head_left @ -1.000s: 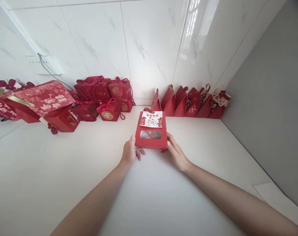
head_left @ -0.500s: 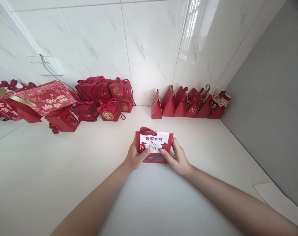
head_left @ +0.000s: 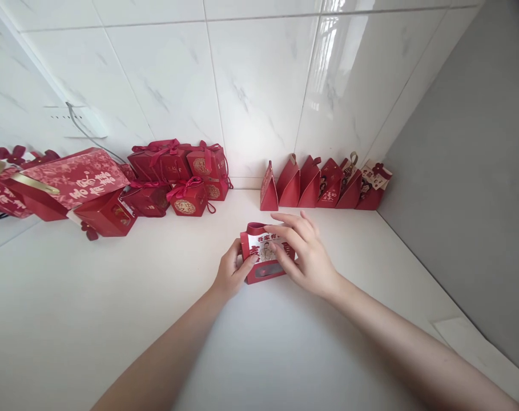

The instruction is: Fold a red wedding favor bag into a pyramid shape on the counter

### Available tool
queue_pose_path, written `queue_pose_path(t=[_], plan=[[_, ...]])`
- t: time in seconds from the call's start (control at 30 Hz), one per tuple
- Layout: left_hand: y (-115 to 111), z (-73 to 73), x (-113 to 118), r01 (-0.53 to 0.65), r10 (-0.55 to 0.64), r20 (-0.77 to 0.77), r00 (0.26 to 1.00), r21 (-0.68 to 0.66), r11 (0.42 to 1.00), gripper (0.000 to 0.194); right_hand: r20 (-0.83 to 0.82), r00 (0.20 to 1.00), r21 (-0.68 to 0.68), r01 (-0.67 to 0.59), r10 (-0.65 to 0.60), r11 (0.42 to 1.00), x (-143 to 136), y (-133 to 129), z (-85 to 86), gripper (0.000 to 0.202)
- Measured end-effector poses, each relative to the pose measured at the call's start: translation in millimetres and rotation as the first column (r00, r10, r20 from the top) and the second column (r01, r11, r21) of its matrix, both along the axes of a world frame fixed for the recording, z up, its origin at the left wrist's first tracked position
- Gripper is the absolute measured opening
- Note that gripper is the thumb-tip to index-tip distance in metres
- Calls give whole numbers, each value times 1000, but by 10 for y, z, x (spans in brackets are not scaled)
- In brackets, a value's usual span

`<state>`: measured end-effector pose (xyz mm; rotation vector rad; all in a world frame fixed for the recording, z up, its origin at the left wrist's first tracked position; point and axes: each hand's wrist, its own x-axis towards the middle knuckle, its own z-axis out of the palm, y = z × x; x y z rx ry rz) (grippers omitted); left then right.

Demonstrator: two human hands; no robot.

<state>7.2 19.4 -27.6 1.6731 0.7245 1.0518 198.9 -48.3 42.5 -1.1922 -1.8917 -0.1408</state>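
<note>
A small red gift box (head_left: 265,272) with a white printed front, a dark oval window and a red ribbon loop on top stands at the middle of the white table. My left hand (head_left: 233,270) grips its left side, thumb on the front and fingers behind. My right hand (head_left: 307,251) is at the box's right side with its fingers spread, partly covering the print. Its fingertips are in front of the upper part of the box, near the ribbon loop; whether they touch it is hard to tell.
Several red triangular boxes (head_left: 288,184) stand in a row against the tiled wall. Stacked red boxes with ribbons (head_left: 190,197) and larger patterned boxes (head_left: 81,177) fill the back left. A grey wall (head_left: 465,171) bounds the right side.
My right hand has let go of the box's right edge and opened, rising over its front. The box has turned slightly, and the view has shifted a little.
</note>
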Motion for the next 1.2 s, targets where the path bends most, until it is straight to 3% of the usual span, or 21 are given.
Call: queue_pose_path(t=[0.13, 0.3, 0.47, 0.6, 0.77, 0.9, 1.2], plan=[[0, 28, 9, -21, 20, -23, 1000, -43, 999, 41, 43, 996, -54, -81, 83, 995, -98, 52, 211, 25], [9, 18, 5, -17, 17, -19, 1000, -35, 999, 41, 6, 994, -123, -109, 111, 986, -71, 140, 291, 22], [7, -10, 6, -9, 9, -6, 1000, -46, 999, 39, -16, 989, -132, -146, 145, 980, 187, 143, 232, 7], [-2, 0, 14, -10, 10, -9, 1000, -54, 999, 41, 46, 978, -78, -201, 205, 977, 330, 116, 176, 24], [-16, 18, 19, -9, 9, 1, 1000, -64, 998, 42, 225, 958, 15, -185, 177, 983, 396, 152, 81, 36], [-20, 21, 19, -8, 8, 1, 1000, -66, 998, 42, 209, 956, 58, -223, 206, 973, 459, 196, 12, 42], [-14, 20, 15, -6, 6, -4, 1000, -65, 998, 44, 341, 932, 137, -179, 123, 974, 580, 226, -36, 38]])
